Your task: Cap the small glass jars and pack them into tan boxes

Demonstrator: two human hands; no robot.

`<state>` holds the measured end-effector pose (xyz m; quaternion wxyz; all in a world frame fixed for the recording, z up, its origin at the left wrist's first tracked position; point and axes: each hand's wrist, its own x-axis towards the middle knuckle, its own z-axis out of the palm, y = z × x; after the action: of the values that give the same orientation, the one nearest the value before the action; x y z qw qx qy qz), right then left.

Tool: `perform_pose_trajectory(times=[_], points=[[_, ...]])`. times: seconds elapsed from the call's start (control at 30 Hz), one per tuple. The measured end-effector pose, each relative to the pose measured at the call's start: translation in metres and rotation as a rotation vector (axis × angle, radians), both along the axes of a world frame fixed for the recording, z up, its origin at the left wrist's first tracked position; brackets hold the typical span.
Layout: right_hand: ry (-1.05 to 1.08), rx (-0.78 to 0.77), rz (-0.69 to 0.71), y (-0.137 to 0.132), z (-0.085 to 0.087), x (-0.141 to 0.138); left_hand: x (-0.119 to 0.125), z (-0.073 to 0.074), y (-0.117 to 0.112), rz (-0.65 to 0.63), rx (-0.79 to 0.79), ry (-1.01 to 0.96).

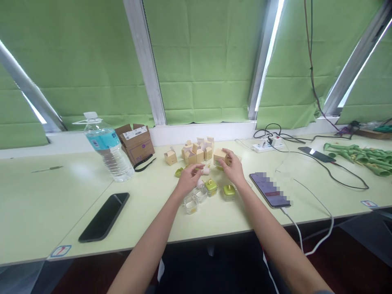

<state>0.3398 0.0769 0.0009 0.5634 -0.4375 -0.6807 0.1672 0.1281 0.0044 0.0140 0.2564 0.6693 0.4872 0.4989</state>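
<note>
While blinds [208, 61] hang | pale table [147, 208] | right hand [234, 167] grasps box [219, 156] | left hand [188, 179] grip unclear

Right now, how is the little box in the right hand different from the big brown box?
The little box is pale yellow; the brown box is darker. The little box is smaller than the brown box. The right hand holds the little box; the brown box sits beside the bottle. Both look like cardboard.
</note>
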Motion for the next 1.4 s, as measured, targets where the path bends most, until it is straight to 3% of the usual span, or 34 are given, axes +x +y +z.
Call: perform_pose_trajectory(times=[0.2, 0.57, 0.87, 1.17, 1.4], points=[[-0.035, -0.077, -0.029, 0.010, 0.002, 0.000, 0.001, -0.002, -0.003, -0.026, 0.058, 0.197], [-0.498, -0.171, -0.106, 0.049, 0.038, -0.012, 0.004, -0.001, -0.009, -0.042, 0.082, 0.384], [-0.782, -0.115, -0.084, 0.074, 0.031, -0.029, 0.003, -0.002, -0.007, -0.042, 0.079, 0.406], [-0.894, -0.076, -0.078, 0.079, 0.015, -0.031, 0.003, -0.002, -0.008, -0.053, 0.071, 0.415], [-0.897, -0.108, -0.101, 0.074, 0.018, -0.029, 0.003, 0.000, -0.009, -0.053, 0.038, 0.418]])
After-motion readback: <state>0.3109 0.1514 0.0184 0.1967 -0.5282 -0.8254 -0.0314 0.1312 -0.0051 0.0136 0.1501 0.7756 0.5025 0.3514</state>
